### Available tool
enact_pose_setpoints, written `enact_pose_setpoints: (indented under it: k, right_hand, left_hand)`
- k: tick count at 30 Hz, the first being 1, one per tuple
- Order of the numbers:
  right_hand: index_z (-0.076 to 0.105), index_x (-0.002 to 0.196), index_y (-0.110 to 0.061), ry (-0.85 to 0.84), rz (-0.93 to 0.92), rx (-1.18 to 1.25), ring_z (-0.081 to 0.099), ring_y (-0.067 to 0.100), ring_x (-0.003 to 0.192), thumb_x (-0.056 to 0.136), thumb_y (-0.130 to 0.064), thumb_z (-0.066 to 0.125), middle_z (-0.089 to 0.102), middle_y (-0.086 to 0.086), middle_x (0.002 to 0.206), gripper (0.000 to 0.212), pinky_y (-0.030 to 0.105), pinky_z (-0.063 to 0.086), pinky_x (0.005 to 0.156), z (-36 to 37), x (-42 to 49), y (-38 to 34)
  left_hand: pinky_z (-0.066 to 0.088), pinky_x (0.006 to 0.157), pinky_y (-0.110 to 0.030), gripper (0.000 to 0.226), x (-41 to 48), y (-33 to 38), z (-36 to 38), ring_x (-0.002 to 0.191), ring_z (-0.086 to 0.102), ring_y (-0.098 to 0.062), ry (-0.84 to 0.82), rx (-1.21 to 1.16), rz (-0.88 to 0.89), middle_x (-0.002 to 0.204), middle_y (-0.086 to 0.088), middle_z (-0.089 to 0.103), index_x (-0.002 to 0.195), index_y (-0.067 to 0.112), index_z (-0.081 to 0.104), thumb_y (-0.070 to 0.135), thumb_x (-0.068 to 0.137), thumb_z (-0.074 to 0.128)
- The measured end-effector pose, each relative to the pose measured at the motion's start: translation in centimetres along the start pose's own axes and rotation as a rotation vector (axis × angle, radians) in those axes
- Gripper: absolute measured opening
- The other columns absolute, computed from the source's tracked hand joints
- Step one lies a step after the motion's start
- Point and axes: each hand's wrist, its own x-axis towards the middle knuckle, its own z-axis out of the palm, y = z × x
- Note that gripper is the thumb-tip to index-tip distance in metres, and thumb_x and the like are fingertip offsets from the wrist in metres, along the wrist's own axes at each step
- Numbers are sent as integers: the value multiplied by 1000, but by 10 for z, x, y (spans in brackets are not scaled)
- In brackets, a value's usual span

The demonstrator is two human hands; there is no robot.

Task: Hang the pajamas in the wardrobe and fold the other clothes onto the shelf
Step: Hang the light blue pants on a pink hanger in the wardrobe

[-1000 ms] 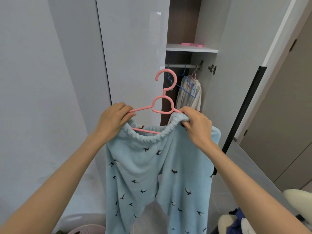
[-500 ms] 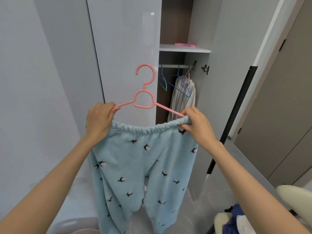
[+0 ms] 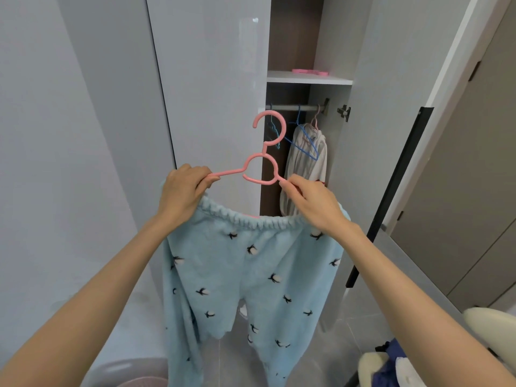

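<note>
Left hand (image 3: 183,191) pinches left arm of pink hanger (image 3: 261,163); right hand (image 3: 312,203) pinches right arm. Blue bird-print pajama pants (image 3: 251,275) hang from hanger, before open wardrobe (image 3: 290,37). Hanger ends hidden by hands and waistband; pant legs cut off below.

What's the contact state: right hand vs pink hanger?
Touching. The head view shows the right hand pinching the pink hanger on its right arm, with fingertips wrapped round the bar and no gap.
</note>
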Motion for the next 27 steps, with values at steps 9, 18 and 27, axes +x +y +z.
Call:
enact_pose_setpoints:
  k: [9,18,27]
  right_hand:
    - [59,71,-28,180,124,94,39,8,47,92,-56,45,44,-8,48,38,30,34,54,-30,18,-5]
    - [59,68,-28,158,356,146,43,3,47,93,-46,48,51,-16,50,33,28,33,54,-35,24,1]
    - [60,67,-16,155,610,501,37,10,52,98,-16,46,48,0,63,34,13,31,42,-21,25,21]
  left_hand:
    - [33,89,-38,23,31,4,14,109,50,-26,61,-79,-139,115,-8,56,108,16,67,29,95,54]
    - [17,117,-35,56,31,34,38,145,15,-18,-244,-589,-265,156,-5,19,150,24,17,22,100,41]
    - [29,105,-25,50,41,47,69,136,37,-18,-518,-713,-322,150,-4,36,148,29,24,23,101,40]
